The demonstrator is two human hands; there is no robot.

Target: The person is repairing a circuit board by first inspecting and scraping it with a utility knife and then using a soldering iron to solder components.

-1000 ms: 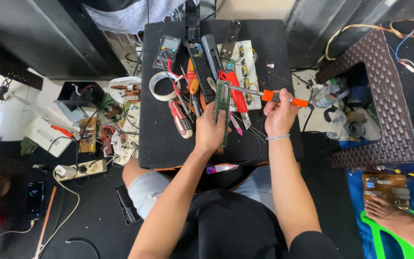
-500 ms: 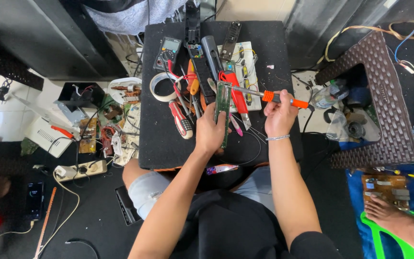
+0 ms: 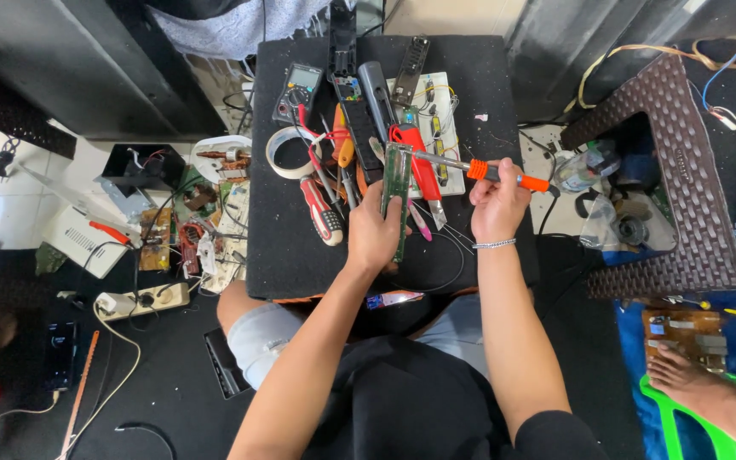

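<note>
Nearest to us, our left hand (image 3: 374, 234) was closed around the lower part of a long narrow green circuit board (image 3: 397, 183), holding it on edge over the black work mat (image 3: 291, 255) that covered the small table above our knees. Just beside it, our right hand (image 3: 497, 204) was clenched on the orange handle of a soldering iron (image 3: 479, 169), with a thin bracelet (image 3: 496, 244) on that wrist; the iron's metal shaft ran leftward and its tip met the upper end of the green board. Beyond the hands lay a clutter of tools: a red-and-black screwdriver (image 3: 324, 219) left of the board, a roll of pale tape (image 3: 283, 153) farther left, and a red-handled tool (image 3: 417, 162) between the board and the iron. A white circuit board (image 3: 436, 119) lay under the iron's shaft. Farther still, a digital multimeter (image 3: 297, 89) sat near the far left corner of the mat, with a black remote-control-shaped casing (image 3: 409, 58) lying by the far edge. To our right stood a brown woven plastic stool (image 3: 683, 170), well apart from the mat, and a white power strip (image 3: 142, 300) lay on the floor to our left.
</note>
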